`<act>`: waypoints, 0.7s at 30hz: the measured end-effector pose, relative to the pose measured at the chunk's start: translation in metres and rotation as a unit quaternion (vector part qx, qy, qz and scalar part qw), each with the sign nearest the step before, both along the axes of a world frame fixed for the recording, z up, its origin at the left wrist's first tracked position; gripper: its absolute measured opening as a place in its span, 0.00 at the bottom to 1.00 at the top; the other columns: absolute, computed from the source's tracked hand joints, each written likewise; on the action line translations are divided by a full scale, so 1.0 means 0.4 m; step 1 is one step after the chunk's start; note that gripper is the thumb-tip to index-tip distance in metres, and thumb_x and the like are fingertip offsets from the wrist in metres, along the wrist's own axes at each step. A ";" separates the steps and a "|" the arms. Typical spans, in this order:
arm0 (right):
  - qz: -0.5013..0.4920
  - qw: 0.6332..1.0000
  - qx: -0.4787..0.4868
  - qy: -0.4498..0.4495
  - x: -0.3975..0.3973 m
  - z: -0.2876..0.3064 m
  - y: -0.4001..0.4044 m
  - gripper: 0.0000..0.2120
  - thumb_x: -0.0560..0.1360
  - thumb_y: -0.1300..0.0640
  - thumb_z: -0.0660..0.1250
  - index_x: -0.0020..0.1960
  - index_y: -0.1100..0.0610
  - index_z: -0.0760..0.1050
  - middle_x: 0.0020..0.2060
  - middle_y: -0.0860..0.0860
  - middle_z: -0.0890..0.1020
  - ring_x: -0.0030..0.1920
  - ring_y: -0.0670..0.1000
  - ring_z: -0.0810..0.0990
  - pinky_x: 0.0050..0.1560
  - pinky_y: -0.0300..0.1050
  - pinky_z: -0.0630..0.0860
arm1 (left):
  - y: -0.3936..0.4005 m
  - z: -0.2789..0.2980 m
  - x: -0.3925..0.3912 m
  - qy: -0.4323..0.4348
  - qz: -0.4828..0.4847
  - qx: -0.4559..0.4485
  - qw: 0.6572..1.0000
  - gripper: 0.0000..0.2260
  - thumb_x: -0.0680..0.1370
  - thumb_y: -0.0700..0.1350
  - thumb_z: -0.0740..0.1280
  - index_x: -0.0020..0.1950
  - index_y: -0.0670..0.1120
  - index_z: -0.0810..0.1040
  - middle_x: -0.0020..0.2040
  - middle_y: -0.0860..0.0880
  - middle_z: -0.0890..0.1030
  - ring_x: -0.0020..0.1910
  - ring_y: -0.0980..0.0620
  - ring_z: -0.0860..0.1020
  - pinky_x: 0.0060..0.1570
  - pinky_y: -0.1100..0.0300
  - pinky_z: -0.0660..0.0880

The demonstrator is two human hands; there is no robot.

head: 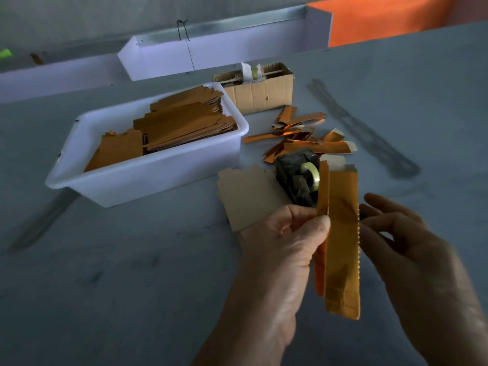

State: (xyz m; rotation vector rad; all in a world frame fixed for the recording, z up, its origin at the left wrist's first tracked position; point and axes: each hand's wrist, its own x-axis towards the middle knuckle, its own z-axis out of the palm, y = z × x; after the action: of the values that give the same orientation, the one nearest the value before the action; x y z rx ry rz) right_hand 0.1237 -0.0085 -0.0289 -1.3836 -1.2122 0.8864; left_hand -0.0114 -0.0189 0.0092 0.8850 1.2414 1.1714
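Basically a fold-and-tape step, mid-way. The left hand pinched the orange foil sleeve by its left flap, thumb on top and fingers curled behind, and held it upright above the near counter, in front of the tape dispenser. The right hand sat just right of the sleeve's serrated edge with its fingers loosely bent. The fingertips were at that edge, gripping nothing I could make out, and whether they touched it was hard to tell.

The narrow left flap looked partly folded over and not yet closed, so my read was that the sleeve was being formed before sealing. The next move probably called for the right hand to press the flap flat against the main panel. After that it would reach far to the tape roll for a strip, while the left hand kept the seam lined up.

Other stuff: a beige blank lay flat just left of the dispenser. The white tub on the left held stacked orange blanks. A loose pile of folded sleeves lay beyond the dispenser, and a cardboard box stood farther back.
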 end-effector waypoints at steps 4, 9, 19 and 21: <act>-0.021 1.000 -0.004 -0.023 -0.031 0.004 -0.005 0.04 0.68 0.55 0.72 0.40 0.46 0.79 0.54 0.36 0.78 0.50 0.44 0.81 0.52 0.55 0.79 | 0.006 0.009 0.012 0.016 -0.025 0.002 1.000 0.09 0.77 0.43 0.68 0.37 0.50 0.80 0.31 0.55 0.80 0.29 0.64 0.76 0.29 0.72 0.70; -0.035 0.993 0.022 -0.107 -0.041 -0.001 -0.010 0.07 0.69 0.56 0.70 0.36 0.46 0.76 0.52 0.37 0.77 0.49 0.44 0.80 0.46 0.49 0.76 | 0.018 0.006 0.010 0.041 -0.020 -0.012 0.999 0.05 0.77 0.43 0.68 0.41 0.48 0.80 0.34 0.52 0.82 0.33 0.58 0.79 0.34 0.67 0.76; -0.009 0.989 0.060 -0.132 0.019 -0.015 0.018 0.09 0.71 0.62 0.69 0.35 0.52 0.77 0.45 0.39 0.80 0.45 0.40 0.81 0.48 0.32 0.75 | 0.017 0.015 0.013 0.059 -0.011 -0.014 0.998 0.04 0.77 0.44 0.69 0.42 0.48 0.80 0.34 0.54 0.83 0.30 0.63 0.79 0.28 0.73 0.71; -0.012 0.999 0.029 -0.032 0.052 -0.014 0.017 0.03 0.72 0.57 0.68 0.41 0.51 0.78 0.47 0.43 0.83 0.44 0.47 0.83 0.50 0.50 0.79 | 0.021 0.015 0.012 0.055 -0.014 -0.013 0.998 0.05 0.77 0.42 0.68 0.41 0.47 0.80 0.30 0.55 0.80 0.26 0.64 0.76 0.25 0.73 0.69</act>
State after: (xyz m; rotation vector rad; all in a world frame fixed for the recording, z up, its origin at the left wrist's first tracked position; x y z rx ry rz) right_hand 0.1444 -0.0015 -0.0343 -1.3865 -1.2580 0.7894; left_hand -0.0066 -0.0107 0.0153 0.9565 1.3259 1.0938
